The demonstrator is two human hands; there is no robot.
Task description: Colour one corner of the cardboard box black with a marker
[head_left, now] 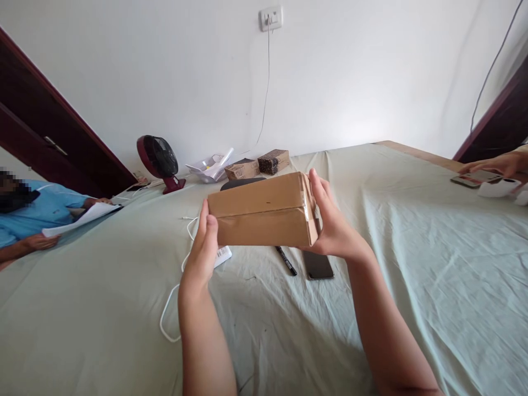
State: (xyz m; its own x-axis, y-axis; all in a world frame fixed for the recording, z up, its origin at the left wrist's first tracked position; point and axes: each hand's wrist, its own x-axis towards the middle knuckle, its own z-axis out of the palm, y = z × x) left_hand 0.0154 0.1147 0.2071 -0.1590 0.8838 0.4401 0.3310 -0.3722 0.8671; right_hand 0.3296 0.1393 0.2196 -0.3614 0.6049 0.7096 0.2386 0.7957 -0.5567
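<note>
Held up over the cloth-covered table is a brown cardboard box (259,212), gripped at both ends and slightly tilted, its right end higher. My left hand (202,247) is closed on the left end, thumb on the near side. On the right end, which has clear tape, my right hand (334,220) has its fingers wrapped round the edge. Below the box lie a black marker pen (286,261) and a dark smartphone (319,266), both partly hidden by it. A white charger or power bank (223,256) with a white cable (169,311) is beside my left hand.
Against the wall stand a maroon fan (159,159), a clear plastic tray (208,169) and two cardboard boxes (274,161). A person in blue (45,206) holds papers (82,218) at the left. At the right, another person's hand (499,164) touches a phone (474,179).
</note>
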